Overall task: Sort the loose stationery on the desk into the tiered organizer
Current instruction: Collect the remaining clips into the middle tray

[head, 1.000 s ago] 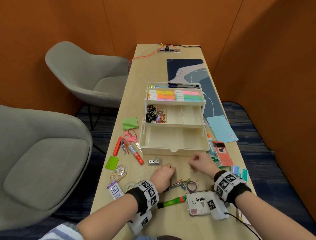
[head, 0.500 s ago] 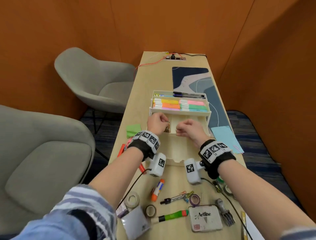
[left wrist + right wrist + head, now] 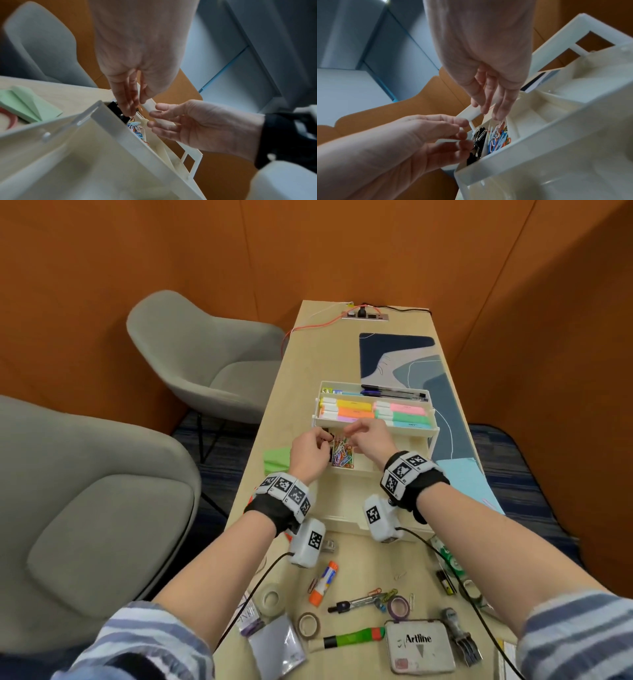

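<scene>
**Both hands over the paper-clip compartment**

My left hand point(image 3: 308, 455) and right hand point(image 3: 371, 436) meet above the middle tier of the cream tiered organizer point(image 3: 432, 436). The coloured paper clips point(image 3: 343, 455) lie in the 2nd compartment from the left, directly under my fingertips: at 3 o'clock of my left hand and at 8 o'clock of my right in the head view. Black binder clips point(image 3: 476, 143) fill the compartment at 9 o'clock of them, beneath my left fingers point(image 3: 462, 135).

My right hand is released, its fingers point(image 3: 500, 106) hanging nearly straight over the pile, tips just above the clips; a thin red-edged clip sits at the tips, whether touching I cannot tell. My left fingers are loosely bent with small metal pieces at their tips; whether they pinch anything I cannot tell.

The top tier holds highlighters point(image 3: 373, 414) at 12 o'clock of my hands. Loose on the desk point(image 3: 356, 559) at 6 o'clock lie a glue stick point(image 3: 323, 582), tape rolls point(image 3: 272, 599), more paper clips and an ink pad tin point(image 3: 419, 647).
</scene>
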`<state>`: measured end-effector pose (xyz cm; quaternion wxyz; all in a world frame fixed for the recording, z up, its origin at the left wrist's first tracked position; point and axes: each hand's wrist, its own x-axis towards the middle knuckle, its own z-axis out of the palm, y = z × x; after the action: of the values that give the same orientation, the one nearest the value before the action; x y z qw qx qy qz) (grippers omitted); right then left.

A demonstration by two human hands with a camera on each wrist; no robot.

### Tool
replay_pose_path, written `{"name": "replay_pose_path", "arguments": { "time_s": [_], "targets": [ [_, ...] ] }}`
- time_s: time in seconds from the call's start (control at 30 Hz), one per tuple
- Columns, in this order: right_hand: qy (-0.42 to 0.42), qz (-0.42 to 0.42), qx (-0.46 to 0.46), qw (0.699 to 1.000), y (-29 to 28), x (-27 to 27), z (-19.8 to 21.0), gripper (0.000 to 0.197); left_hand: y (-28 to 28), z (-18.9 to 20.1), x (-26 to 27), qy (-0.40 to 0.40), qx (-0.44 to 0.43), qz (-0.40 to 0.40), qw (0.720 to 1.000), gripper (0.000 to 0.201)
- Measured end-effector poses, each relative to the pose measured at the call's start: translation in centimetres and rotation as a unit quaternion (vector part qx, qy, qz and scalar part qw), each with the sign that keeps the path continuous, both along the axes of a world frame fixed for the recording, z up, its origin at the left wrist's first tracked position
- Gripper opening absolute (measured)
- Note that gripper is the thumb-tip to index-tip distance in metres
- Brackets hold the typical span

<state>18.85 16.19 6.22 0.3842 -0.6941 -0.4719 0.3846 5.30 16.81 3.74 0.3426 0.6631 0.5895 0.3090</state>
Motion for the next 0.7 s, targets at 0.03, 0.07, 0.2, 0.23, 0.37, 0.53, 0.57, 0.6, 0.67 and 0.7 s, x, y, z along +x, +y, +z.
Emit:
{"name": "replay_pose_path", "arguments": {
  "time_s": [0.03,0.07,0.2,0.23,0.37,0.53,0.57,0.6,0.67,0.7],
  "targets": [
    [-0.008,0.005,0.007,1.000,-0.5,0.1,0.4,0.038,-0.6,0.3,-0.3,0.013,0.015,-0.010,1.000,0.021],
    [-0.010,0.010,0.011,1.000,-1.3,0.2,0.7,0.036,-1.3,0.5,-0.7,0.027,0.029,-0.023,0.999,0.020],
    [0.030,0.062,-0.001,0.998,-7.3,1.3,0.5,0.023,-5.6,-0.5,-2.7,0.064,0.062,-0.081,0.993,0.015],
    [0.029,0.098,-0.025,0.994,-9.4,1.7,-0.1,0.018,-7.2,-1.1,-3.1,0.074,0.060,-0.103,0.990,0.014],
    [-0.178,0.240,-0.125,0.946,-16.8,4.4,-5.3,0.025,-13.7,-4.9,-3.3,0.151,0.033,-0.266,0.951,0.012],
    [-0.349,0.323,-0.177,0.862,-21.6,7.1,-10.2,0.068,-17.6,-7.8,-1.9,0.249,0.065,-0.382,0.888,0.024],
    [-0.355,0.334,-0.171,0.856,-22.0,7.2,-10.5,0.069,-17.9,-8.2,-1.5,0.258,0.073,-0.390,0.881,0.024],
    [-0.369,0.338,-0.159,0.851,-22.3,7.3,-10.8,0.069,-18.2,-8.4,-1.1,0.266,0.079,-0.397,0.875,0.025],
    [-0.397,0.332,-0.132,0.846,-22.4,7.4,-11.3,0.067,-18.8,-8.8,-0.1,0.275,0.083,-0.409,0.866,0.027],
    [-0.405,0.325,-0.121,0.846,-22.4,7.4,-11.5,0.066,-19.0,-9.0,0.4,0.278,0.079,-0.409,0.865,0.028]
  ]
}}
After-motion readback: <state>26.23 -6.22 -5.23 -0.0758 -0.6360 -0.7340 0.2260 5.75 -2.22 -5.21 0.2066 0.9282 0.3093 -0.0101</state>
